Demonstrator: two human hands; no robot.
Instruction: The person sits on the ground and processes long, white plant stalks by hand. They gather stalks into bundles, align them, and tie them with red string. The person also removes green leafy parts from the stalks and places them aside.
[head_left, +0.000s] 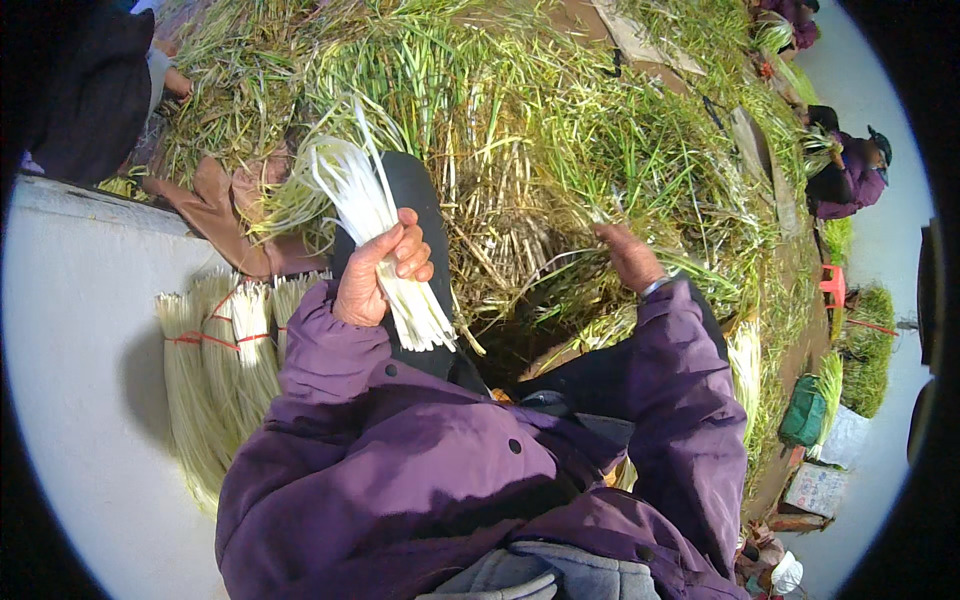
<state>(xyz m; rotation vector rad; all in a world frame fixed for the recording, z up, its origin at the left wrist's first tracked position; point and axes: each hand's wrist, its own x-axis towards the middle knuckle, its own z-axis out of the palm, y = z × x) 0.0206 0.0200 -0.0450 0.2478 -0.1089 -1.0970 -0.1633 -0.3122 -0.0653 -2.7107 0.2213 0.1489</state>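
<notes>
A bunch of pale, whitish stalks (409, 296) is gripped in my left hand (386, 270), above a dark-clad knee. Its cut ends point down towards my body, and thin yellow-green leaves hang from the far end. To the right, my right hand (631, 257) reaches over the heap of green and yellow leaves (517, 172). The fingers of that hand point left, with thin leaves beside them; whether they pinch any is not clear. Red bands tie several upright bundles of pale stalks (251, 330) at the left.
A pale wall (82, 337) runs along the left. A person in dark clothing (90, 90) is at upper left, a seated person in purple (851, 172) at far right. Brown cloth (225, 217) lies beyond the bundles. A red stool (832, 285) and a green bag (801, 411) stand at right.
</notes>
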